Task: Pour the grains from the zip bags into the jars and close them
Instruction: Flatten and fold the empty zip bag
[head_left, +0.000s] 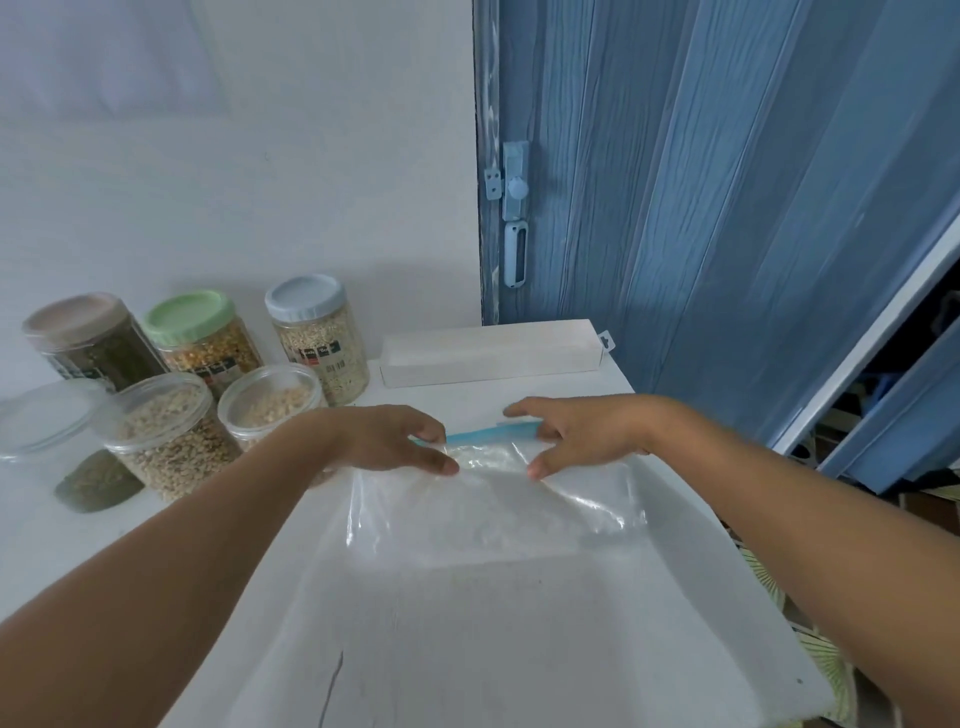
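Zip bag: a clear zip bag (488, 499) with a blue seal strip lies flat on the white counter (467, 649), mid-frame; it looks nearly empty, and whether any grains remain inside is hard to make out through the glare.
Left hand: the left hand (387, 439) pinches the bag's top edge at its left end, thumb and fingers curled onto the plastic.
Right hand: the right hand (576, 434) holds the same edge at the right end, its grip closed on the strip; the fingertips partly hide the seal, so I cannot tell whether the zip is shut.
Open jars: two lidless clear jars of pale grains, the larger jar (169, 434) and a smaller jar (272, 402), stand left of the bag; the left forearm covers the smaller one's base.
Closed jars: behind them, a brown-lidded jar (91, 338), a green-lidded jar (200, 340) and a grey-lidded jar (317, 338), all filled.
Loose lid: a clear lid (44, 415) rests at the far left, cut off by the frame edge.
Green bag: a small bag of dark green grains (96, 483) lies beside the larger jar.
Box: a long white box (491, 351) lies behind the bag.
Room: a pale wall (234, 156) behind, a blue folding door (727, 182) to the right.
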